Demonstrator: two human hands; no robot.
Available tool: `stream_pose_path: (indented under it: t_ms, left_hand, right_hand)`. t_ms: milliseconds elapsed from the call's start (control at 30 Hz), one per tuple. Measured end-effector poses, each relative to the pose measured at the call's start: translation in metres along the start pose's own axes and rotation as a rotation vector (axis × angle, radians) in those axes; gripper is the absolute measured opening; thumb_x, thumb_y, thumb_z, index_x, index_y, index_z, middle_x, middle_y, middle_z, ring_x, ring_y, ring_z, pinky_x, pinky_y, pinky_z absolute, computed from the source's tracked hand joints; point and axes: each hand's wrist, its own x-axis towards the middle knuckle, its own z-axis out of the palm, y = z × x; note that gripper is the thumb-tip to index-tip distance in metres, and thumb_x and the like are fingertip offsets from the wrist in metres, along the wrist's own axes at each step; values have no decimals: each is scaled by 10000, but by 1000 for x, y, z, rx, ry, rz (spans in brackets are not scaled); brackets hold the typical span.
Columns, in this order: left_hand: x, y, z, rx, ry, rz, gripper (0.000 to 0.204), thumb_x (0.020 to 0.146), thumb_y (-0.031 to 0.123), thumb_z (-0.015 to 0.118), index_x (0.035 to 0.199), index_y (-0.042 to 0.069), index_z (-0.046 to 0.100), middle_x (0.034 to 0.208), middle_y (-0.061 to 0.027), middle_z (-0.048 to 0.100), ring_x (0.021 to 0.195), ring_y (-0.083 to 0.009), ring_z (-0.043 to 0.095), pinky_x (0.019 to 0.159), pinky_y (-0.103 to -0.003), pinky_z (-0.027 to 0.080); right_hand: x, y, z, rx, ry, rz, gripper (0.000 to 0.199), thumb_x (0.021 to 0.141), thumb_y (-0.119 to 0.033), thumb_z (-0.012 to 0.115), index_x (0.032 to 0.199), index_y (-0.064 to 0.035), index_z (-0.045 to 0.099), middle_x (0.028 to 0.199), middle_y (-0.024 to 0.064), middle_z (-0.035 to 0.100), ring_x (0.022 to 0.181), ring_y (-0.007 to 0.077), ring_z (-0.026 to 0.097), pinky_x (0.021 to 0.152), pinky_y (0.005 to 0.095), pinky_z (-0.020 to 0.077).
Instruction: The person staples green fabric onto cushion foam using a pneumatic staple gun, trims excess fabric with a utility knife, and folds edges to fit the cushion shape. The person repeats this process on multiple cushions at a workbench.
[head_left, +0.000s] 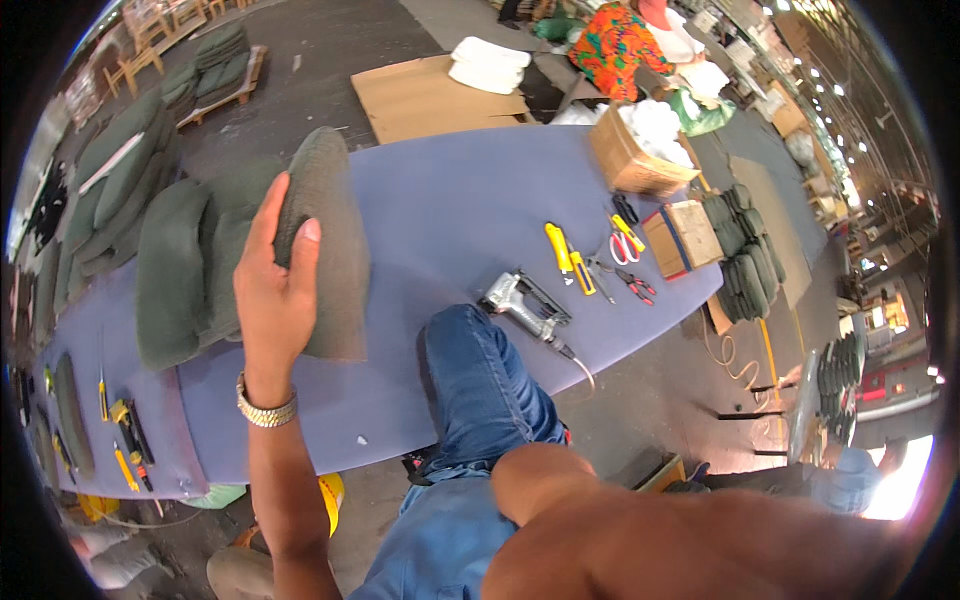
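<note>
My left hand (275, 290), with a metal watch on the wrist, grips the edge of a dark green upholstered pad (335, 250). The pad stands tilted on its edge on the long purple table (450, 210). More green pads (170, 270) lie stacked just left of it. Only my bare right arm (680, 540) shows, crossing the lower right; the hand itself is out of the picture. My knee in blue jeans (470, 370) rests on the table's near edge, close to a grey staple gun (525, 305) with a cord.
Yellow utility knives (565, 255), scissors (622, 245) and pliers (637, 287) lie to the right on the table, beside a cardboard box (640, 155). Hand tools (125, 430) lie at the left end. A person in orange patterned clothes (615, 45) sits beyond the table.
</note>
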Motion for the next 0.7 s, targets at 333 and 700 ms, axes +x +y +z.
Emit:
stream_pose_path:
  t_ms: [333, 700]
  left_hand:
    - [-6, -8, -8, -24, 7, -19, 520, 1015, 254, 652, 1441, -27, 556, 1423, -249, 617, 1327, -377, 600, 1100, -404, 463]
    - [-6, -17, -6, -71, 84, -25, 506, 1015, 250, 651, 1445, -4, 568, 1389, -219, 649, 1263, -305, 640, 1042, -358, 488]
  right_hand:
    - [6, 15, 6, 110, 2, 39, 748, 1023, -579, 455, 1462, 26, 429, 1328, 281, 586, 1163, 382, 629, 1013, 520, 469]
    - [24, 26, 7, 234, -34, 66, 801, 1020, -615, 419, 1510, 18, 376, 1376, 301, 557, 1201, 404, 610, 1046, 544, 447]
